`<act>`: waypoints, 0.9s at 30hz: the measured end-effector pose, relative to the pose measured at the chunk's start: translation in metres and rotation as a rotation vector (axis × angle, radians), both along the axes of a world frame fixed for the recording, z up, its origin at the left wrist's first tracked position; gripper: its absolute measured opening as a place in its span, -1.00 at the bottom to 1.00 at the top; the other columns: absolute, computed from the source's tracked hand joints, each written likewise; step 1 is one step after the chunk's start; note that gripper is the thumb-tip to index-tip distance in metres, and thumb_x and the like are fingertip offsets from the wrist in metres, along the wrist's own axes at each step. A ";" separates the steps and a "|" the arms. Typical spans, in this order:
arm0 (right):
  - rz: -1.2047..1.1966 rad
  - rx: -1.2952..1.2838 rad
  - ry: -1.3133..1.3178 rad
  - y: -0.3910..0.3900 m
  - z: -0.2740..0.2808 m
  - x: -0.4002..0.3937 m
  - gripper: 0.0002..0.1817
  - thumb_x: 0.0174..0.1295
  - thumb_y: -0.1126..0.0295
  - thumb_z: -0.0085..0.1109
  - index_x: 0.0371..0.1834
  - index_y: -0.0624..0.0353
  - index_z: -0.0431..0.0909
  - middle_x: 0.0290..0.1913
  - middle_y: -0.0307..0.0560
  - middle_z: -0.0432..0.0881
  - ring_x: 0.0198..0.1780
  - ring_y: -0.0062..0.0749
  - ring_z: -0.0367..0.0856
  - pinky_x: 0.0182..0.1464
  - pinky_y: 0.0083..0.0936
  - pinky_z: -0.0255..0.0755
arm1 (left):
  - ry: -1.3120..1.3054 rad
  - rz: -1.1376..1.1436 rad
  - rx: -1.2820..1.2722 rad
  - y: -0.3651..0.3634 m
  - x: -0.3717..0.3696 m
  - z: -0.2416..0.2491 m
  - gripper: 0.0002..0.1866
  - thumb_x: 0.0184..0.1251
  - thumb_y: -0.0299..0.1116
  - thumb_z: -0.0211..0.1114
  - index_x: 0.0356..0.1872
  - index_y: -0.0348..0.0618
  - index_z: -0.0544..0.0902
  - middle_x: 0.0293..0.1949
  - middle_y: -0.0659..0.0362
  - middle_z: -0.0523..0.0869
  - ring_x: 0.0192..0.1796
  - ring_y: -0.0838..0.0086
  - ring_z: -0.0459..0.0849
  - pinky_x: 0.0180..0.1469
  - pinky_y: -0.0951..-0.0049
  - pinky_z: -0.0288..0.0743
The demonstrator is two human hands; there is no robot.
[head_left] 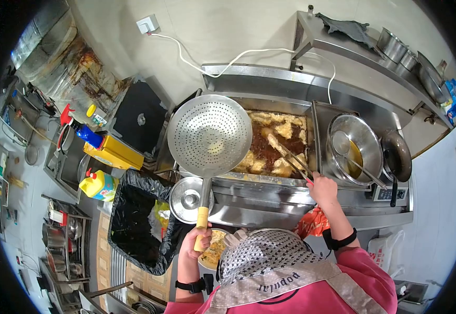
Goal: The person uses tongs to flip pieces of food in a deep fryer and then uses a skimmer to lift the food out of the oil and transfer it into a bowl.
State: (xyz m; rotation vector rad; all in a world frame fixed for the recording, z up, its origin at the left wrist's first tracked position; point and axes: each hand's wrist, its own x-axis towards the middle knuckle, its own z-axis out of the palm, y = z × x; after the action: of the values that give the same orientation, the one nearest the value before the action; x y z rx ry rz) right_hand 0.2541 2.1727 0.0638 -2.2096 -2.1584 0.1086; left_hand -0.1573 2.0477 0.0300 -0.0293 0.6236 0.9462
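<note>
My left hand (199, 238) is wrapped round the yellow handle of a large perforated strainer (209, 131), whose round bowl is held up over the left part of the deep fryer (270, 183). In my right hand (323, 189) is a pair of tongs (297, 163), reaching into the dark bubbling oil. Their tips meet a battered, fried piece of food (276, 144). Several more golden pieces (285, 128) float around it in the oil. The strainer's bowl hides the fryer's left side.
Right of the fryer stand a steel bowl (356, 125) with oil and a ladle, and a dark pan (395, 157). Below the strainer are a lidded pot (187, 201) and a bowl of battered food (215, 248). A black-lined bin (134, 225) stands left.
</note>
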 end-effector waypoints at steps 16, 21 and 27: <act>-0.062 -0.021 0.028 -0.049 -0.006 -0.002 -0.61 0.07 0.11 0.20 -0.29 0.26 0.44 -0.55 0.12 0.60 -0.48 0.01 0.63 -0.43 -0.19 0.50 | 0.015 -0.031 0.010 0.001 0.000 0.000 -0.67 0.07 -0.46 0.12 -0.09 -0.20 0.41 -0.54 0.24 0.38 -0.67 0.64 0.29 -0.65 0.66 0.17; -0.086 -0.094 0.002 -0.043 -0.003 -0.007 -0.58 0.11 0.09 0.15 -0.29 0.30 0.41 -0.57 0.10 0.60 -0.48 -0.01 0.63 -0.44 -0.22 0.50 | 0.002 -0.015 -0.011 0.003 0.002 0.003 -0.69 0.10 -0.48 0.09 -0.09 -0.22 0.40 -0.57 0.26 0.35 -0.69 0.65 0.28 -0.69 0.67 0.18; -0.073 -0.111 -0.016 -0.045 -0.010 -0.012 -0.55 0.15 0.07 0.09 -0.27 0.34 0.36 -0.50 0.10 0.61 -0.46 -0.04 0.63 -0.41 -0.27 0.50 | 0.018 0.001 -0.017 0.003 0.006 0.005 -0.70 0.11 -0.48 0.08 -0.08 -0.23 0.40 -0.59 0.27 0.34 -0.71 0.65 0.27 -0.71 0.68 0.19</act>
State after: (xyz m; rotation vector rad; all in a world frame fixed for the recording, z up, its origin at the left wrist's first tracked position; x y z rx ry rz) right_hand 0.2426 2.1277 0.0540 -2.3532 -2.1266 0.2135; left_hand -0.1517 2.0505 0.0349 -0.0358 0.6486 0.9427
